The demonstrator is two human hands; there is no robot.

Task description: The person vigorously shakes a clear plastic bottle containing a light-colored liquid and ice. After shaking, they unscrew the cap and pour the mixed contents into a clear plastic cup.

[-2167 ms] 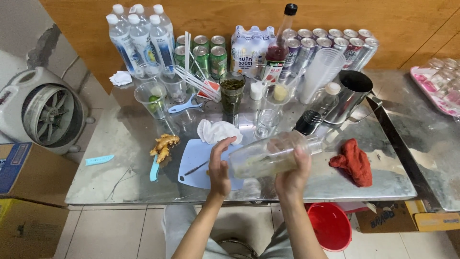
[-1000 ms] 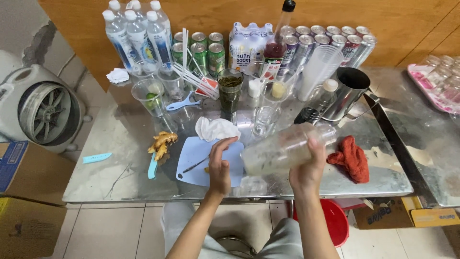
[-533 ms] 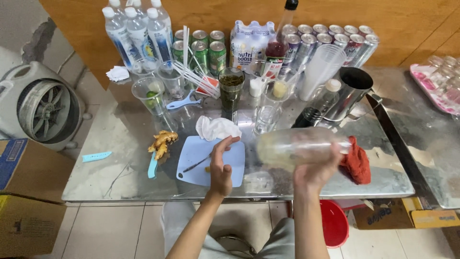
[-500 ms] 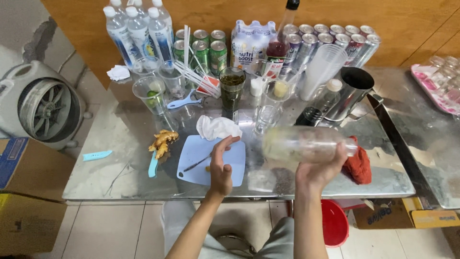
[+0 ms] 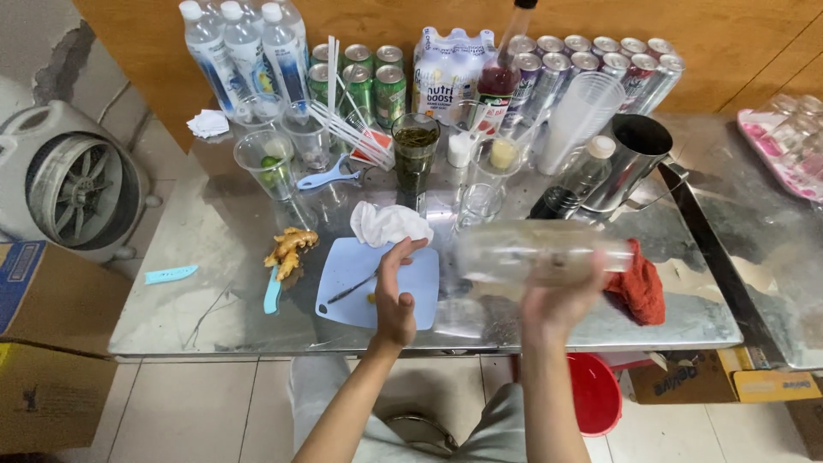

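Insp. note, head view. Landmark for all positions: the blue cutting board (image 5: 343, 287) on the steel table (image 5: 189, 283).

Step in hand, as I judge it: shaking a clear plastic shaker cup (image 5: 536, 253) held on its side. To do it well: keep the axis level, grip firm at mid-body, stroke short, and keep the swing clear of the glassware behind the board. I'd judge a loose joint the main risk; keep pressure on both halves.

Right hand (image 5: 553, 304): to the right of the board, at the table's near edge. Fingers wrapped up around the cup from below, closed on it; motion blur hides the fingertips, so exact pad placement n/a. Cup lies horizontal, above and right of the board, off the table surface, one end reaching toward the red cloth (image 5: 639, 287) further right. Contents: cannot tell, blurred.

Left hand (image 5: 394, 296): over the board's right half, palm turned toward the cup, fingers straight and together, holding nothing. Cup's near end is close beside these fingers; touching or just apart, cannot tell.

Around the board: white crumpled tissue (image 5: 386, 223) at its far edge, ginger root (image 5: 287, 249) off its left far corner, a small knife (image 5: 351, 287) lying on it. Bottles, cans, cups stand well behind.
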